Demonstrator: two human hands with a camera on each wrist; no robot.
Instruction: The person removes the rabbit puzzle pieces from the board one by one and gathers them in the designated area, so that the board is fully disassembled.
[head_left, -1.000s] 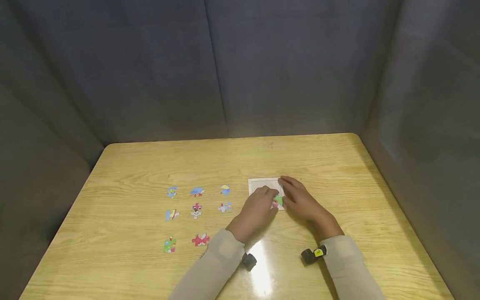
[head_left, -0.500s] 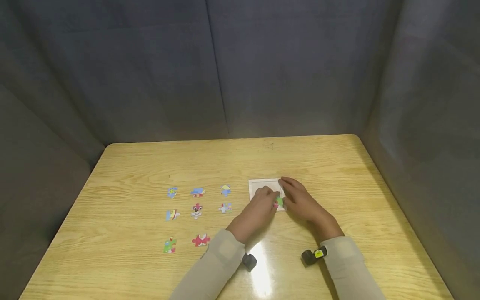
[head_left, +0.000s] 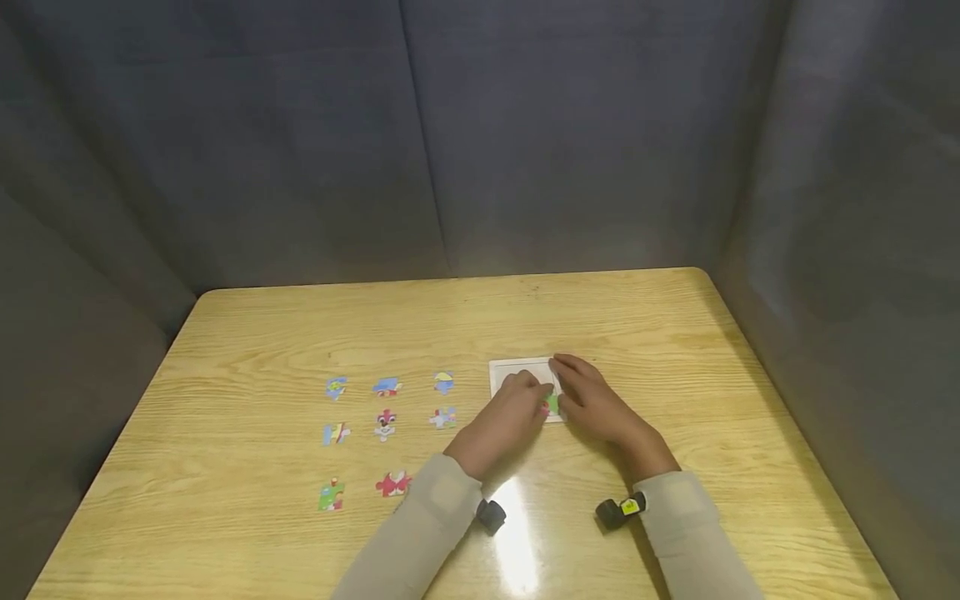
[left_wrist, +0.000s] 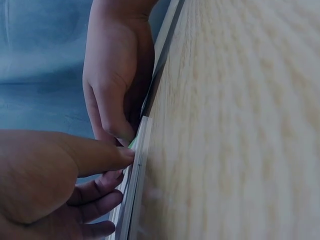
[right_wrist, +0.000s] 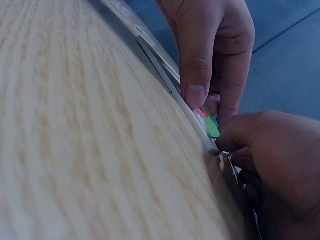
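A square white puzzle tray [head_left: 513,364] lies flat on the table, right of the middle. In its near right corner is a green and pink jigsaw piece [head_left: 553,404], partly covered by fingers. My left hand [head_left: 498,427] reaches over the tray and pinches this piece between thumb and fingers. At the tray's right side my right hand [head_left: 596,406] grips the rim, its thumb by the near corner. The right wrist view shows the green of the piece [right_wrist: 212,126] just inside the tray rim [right_wrist: 172,93], between both hands. The undersides of the fingers are hidden.
Several loose jigsaw pieces lie spread in rows to the left, among them a red one [head_left: 393,483], a face piece [head_left: 386,423] and a green one [head_left: 331,495]. Dark curtains [head_left: 300,150] stand behind and beside the wooden table [head_left: 247,358].
The head view has shifted slightly. My left fingers have moved a little over the piece and cover more of its pink part; my right hand stays at the tray's edge.
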